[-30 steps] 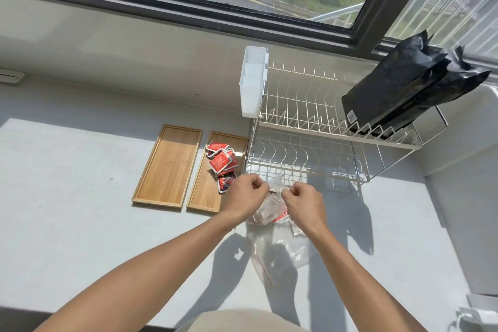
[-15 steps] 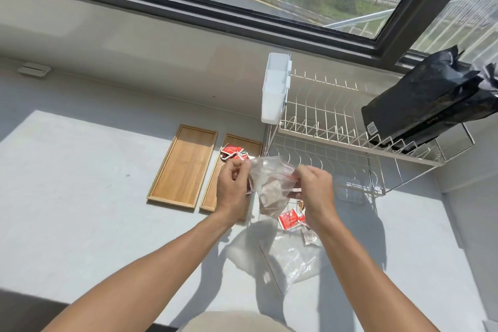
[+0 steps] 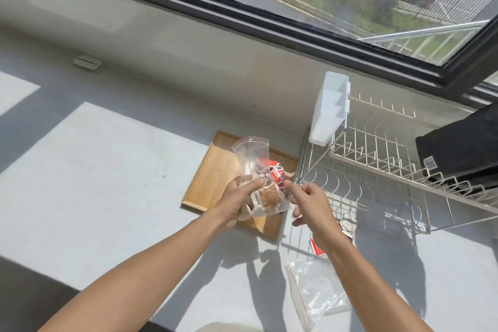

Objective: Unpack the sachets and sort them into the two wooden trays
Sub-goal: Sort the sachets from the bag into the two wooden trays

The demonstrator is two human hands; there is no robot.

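the left hand [image 3: 237, 201] grips a clear zip bag [image 3: 253, 167] by its lower part, holding it up above the two wooden trays [image 3: 213, 172]. brown-printed sachets [image 3: 268, 195] are bunched inside the bag against the palm, and the bag's red-striped mouth stands upward. the right hand [image 3: 307, 203] is just beside the bag with thumb and forefinger pinched together; whether it holds a corner of the plastic or nothing at all is hard to tell, since the film is transparent there.

red sachets [image 3: 277, 174] already lie in the right-hand tray, mostly hidden behind the bag, and the left tray looks bare where it shows. a few more loose sachets [image 3: 318, 246] sit on the tabletop [image 3: 94, 183] under the right forearm, close to the wire dish rack [image 3: 377, 178]. a second, flattened zip bag [image 3: 315, 296] lies nearer the person, seemingly emptied.

the step in hand looks like opening or emptying this second bag, so the task is partway through: one kind placed, the brown kind still packed. the next move likely calls for getting the zip seal apart with both hands, then tipping or drawing the brown sachets out over the bare tray, keeping them out of the red pile. the loose ones on the tabletop will also need gathering.
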